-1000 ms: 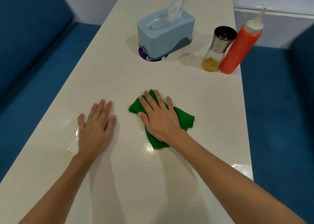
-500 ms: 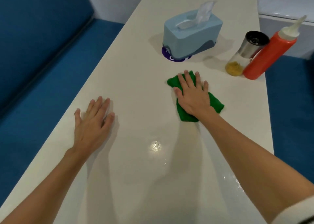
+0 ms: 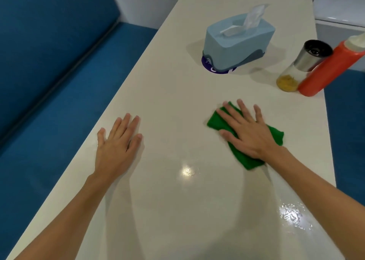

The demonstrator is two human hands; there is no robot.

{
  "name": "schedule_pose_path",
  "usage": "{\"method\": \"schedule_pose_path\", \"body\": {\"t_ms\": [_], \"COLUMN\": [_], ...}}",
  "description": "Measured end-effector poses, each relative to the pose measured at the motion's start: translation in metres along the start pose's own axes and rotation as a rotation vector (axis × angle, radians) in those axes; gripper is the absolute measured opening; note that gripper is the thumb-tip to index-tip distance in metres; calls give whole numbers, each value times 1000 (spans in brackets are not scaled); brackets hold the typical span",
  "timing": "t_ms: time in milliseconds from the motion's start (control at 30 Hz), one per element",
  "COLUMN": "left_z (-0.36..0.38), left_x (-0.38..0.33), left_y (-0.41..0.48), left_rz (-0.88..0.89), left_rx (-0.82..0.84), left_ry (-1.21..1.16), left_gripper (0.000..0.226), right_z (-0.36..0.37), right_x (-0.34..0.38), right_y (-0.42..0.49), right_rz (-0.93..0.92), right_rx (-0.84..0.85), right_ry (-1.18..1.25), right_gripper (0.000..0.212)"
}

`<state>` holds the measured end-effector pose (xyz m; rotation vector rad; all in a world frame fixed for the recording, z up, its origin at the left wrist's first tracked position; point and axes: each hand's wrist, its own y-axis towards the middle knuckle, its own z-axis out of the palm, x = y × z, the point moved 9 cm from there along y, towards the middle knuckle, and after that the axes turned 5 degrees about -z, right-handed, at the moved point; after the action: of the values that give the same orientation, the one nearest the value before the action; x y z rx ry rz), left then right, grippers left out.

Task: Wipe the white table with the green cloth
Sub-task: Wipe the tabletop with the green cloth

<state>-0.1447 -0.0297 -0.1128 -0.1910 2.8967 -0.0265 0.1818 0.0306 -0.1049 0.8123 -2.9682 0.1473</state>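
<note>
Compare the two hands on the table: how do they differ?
The right hand presses flat on the green cloth; the left hand rests on the bare white table. The right hand's fingers are spread; the left hand's lie closer together. Both are open, palms down.

**Where everything sits on the worktop**

The worktop (image 3: 177, 102) runs away from the viewer, with a seat (image 3: 49, 102) along its left side. The left hand (image 3: 116, 147) lies flat on the worktop near its left edge. The right hand (image 3: 248, 133) lies flat on the cloth (image 3: 215, 121), right of centre and level with the left hand. Behind the cloth a tissue box (image 3: 237, 42) stands on a disc (image 3: 209, 69). To the right of the box, at the right edge, a shaker (image 3: 304, 64) stands just left of a bottle (image 3: 327, 68).
</note>
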Motion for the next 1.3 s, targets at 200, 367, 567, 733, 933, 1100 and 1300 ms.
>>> {"method": "schedule_pose_path", "body": {"t_ms": [200,367,567,733,933,1100,1300], "left_z": [-1,-1,-1,-1,1,1,0], "left_x": [-1,1,2,2,2,3,4], "left_y": [0,0,-1,0,2,2,1], "left_rz": [-1,-4,11,7,-10,-12,1], "left_rx": [-6,-1,-11,-25,-38,-28,-20], "left_ry": [5,-2,-16,-16,-21,-16,-28], "left_gripper": [52,53,52,52,52,53,53], "right_z": [3,5,9,1,2,5,10], "right_x": [13,108,114,49,38,102,128], "right_y": [81,83,6,16,88,94,23], "right_rz": [228,-16,-284,-222,33,25,-297], "right_rx": [-25,-4,44,54,-27,-42,32], "right_ry": [150,153,120,152,112,138,123], "right_gripper": [63,59,56,55,54,54,55]}}
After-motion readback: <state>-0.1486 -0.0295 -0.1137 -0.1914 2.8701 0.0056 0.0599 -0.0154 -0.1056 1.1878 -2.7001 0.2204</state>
